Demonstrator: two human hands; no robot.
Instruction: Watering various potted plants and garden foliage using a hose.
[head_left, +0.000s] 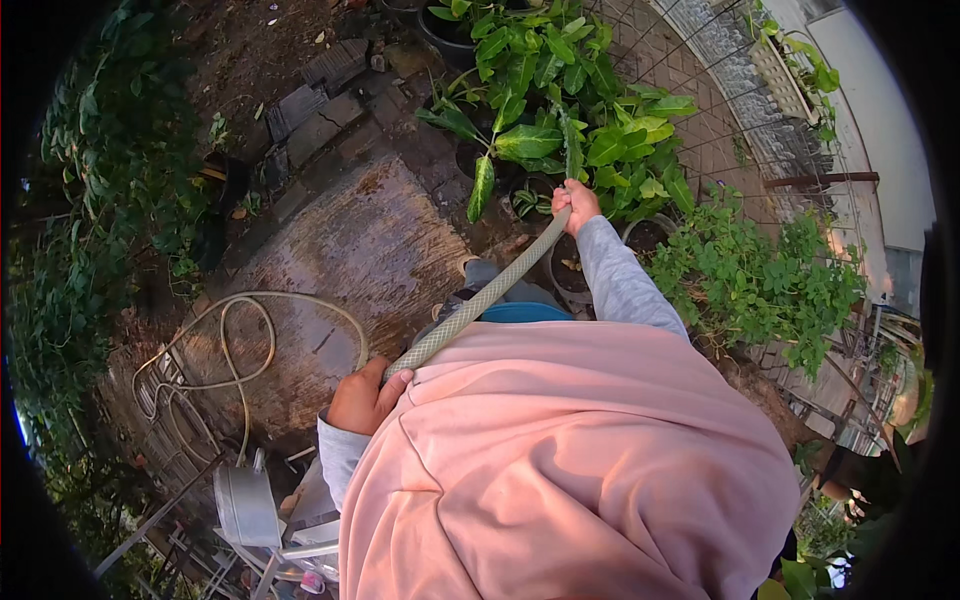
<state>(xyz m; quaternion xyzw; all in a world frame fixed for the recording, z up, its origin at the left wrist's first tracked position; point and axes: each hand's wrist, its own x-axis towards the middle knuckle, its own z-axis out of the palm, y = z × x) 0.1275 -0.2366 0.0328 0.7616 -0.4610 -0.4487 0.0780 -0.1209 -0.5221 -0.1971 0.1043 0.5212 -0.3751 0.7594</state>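
My right hand (576, 207) grips the front end of a braided garden hose (480, 298), and water (571, 142) streams from it over leafy potted plants (529, 141). Lower down, near my waist, my left hand (367, 396) is closed around the same hose, which crosses in front of my body. From there the hose runs to the left and lies in loose loops (271, 337) on the wet paving. A small pot with a striped-leaf plant (531, 199) stands just left of my right hand.
A wet concrete slab (352, 240) lies ahead, with stacked pavers (315, 135) beyond. Hanging foliage (112, 187) fills the left side. A metal chair (247, 506) stands at lower left. To the right are a bushy green plant (765, 270), a wire mesh fence and a wall planter (784, 79).
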